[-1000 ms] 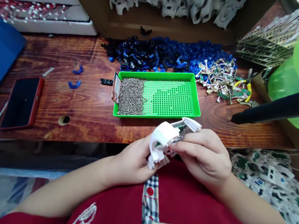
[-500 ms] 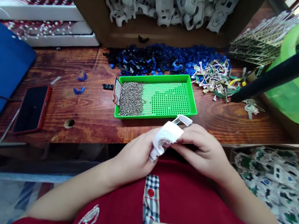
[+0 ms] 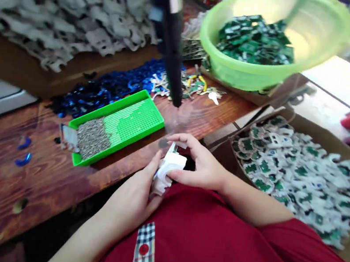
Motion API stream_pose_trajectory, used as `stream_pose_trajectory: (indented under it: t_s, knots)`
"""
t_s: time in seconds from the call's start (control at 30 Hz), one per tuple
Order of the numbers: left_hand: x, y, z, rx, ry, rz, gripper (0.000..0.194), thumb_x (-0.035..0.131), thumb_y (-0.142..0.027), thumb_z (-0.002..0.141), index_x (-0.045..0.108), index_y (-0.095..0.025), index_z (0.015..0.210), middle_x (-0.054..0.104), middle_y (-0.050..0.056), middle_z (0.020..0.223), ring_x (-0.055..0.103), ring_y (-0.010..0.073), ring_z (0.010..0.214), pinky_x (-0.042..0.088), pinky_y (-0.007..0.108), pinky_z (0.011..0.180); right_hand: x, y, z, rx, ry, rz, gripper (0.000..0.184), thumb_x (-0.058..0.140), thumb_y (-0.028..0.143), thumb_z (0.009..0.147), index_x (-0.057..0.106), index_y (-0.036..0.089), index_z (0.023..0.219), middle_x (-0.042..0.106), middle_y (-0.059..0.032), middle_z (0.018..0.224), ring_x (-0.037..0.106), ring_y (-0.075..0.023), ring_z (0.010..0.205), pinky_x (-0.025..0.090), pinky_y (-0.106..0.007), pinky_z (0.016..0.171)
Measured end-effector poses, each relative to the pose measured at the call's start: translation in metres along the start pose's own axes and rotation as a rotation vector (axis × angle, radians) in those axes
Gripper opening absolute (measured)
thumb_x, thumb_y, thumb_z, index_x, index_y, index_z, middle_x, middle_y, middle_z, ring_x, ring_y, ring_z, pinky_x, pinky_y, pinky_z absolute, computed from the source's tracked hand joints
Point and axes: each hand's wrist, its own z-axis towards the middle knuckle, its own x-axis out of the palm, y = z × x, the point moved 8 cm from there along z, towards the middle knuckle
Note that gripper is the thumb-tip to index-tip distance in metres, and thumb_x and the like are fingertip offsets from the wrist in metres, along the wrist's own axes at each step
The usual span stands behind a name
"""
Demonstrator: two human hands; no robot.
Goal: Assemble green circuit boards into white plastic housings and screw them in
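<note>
white part [image 3: 175, 162]: centre frame, held between left hand [image 3: 137, 192] and right hand [image 3: 205, 168] | done: board-fitted pieces [image 3: 308, 184] heaped at right | left: this one, seemingly unfinished, apart from heap; loose screws [image 3: 93, 139] in tray [image 3: 138, 120], left of centre

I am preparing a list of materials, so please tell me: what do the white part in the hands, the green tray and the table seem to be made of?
White part: probably plastic, smooth and rather matte, with thin, moulded-looking edges.
Green tray: likely smooth plastic; even, bright colour and regular holes suggest moulding.
Table: seemingly varnished wood, from its brown grain and slight sheen.
</note>
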Motion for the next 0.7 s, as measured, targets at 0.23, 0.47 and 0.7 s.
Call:
stream_pose_trajectory:
  t_s: [0.23,0.47,0.7]
  knots:
    - [-0.012,0.035,-0.012,-0.024,-0.182,0.262,0.058,0.055,-0.035,0.084,0.037,-0.018,0.137,0.055,0.016,0.129,0.054,0.0301,0.118,0.044,0.048,0.098,-0.159,-0.047,-0.073,0.391,-0.267,-0.779,0.067,0.069,0.048,0.067,0.051,0.014,0.122,0.056,-0.0122,0.109,0.056,-0.0213,0.097,0.046,-0.034,0.086]
    - [-0.029,0.074,-0.041,-0.188,-0.464,0.293,0.029,0.051,-0.024,0.086,0.058,-0.018,0.114,0.066,0.012,0.109,0.063,0.0242,0.1,0.05,0.04,0.09,-0.233,-0.111,-0.141,0.715,-0.384,-1.152,0.068,0.079,0.056,0.044,0.064,0.0,0.078,0.054,-0.0349,0.09,0.053,-0.0424,0.092,0.037,-0.053,0.072]
    - [-0.037,0.095,-0.071,-0.265,-0.651,0.369,0.023,0.049,-0.02,0.085,0.061,-0.016,0.104,0.068,0.008,0.093,0.065,0.0203,0.088,0.051,0.035,0.084,-0.182,-0.062,-0.084,0.255,-0.485,-1.049,0.031,0.061,0.045,0.077,0.068,0.017,0.089,0.063,-0.0115,0.081,0.05,-0.0133,0.059,0.038,-0.031,0.062]
